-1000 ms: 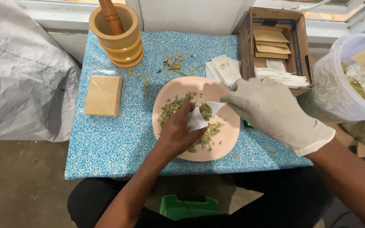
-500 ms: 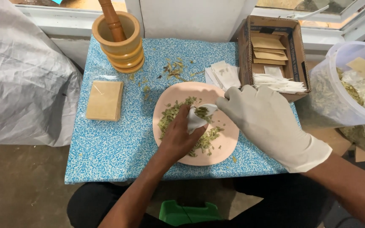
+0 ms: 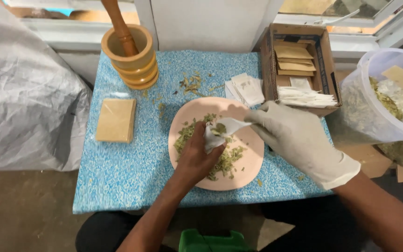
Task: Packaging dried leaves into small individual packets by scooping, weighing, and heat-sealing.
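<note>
A pink plate point(image 3: 248, 163) with chopped green dried herbs point(image 3: 227, 161) lies on the blue speckled table point(image 3: 127, 168). My bare left hand point(image 3: 197, 156) rests over the plate, pinching herbs and gripping the lower side of a small white paper sachet point(image 3: 222, 128). My right hand point(image 3: 299, 140), in a white glove, holds the sachet's upper edge by the fingertips, keeping its mouth open. Some green herb shows inside the sachet's mouth.
A wooden mortar with pestle point(image 3: 129, 56) stands at the table's back left. A tan flat packet point(image 3: 116, 120) lies left of the plate. Loose white sachets point(image 3: 246, 88) and a cardboard box point(image 3: 299, 70) of packets sit behind. A clear tub of herbs point(image 3: 383, 98) stands on the right.
Both hands stay on the sachet over the plate. The sachet has tilted and opened a little more, and my left hand's fingers have shifted at its mouth.
</note>
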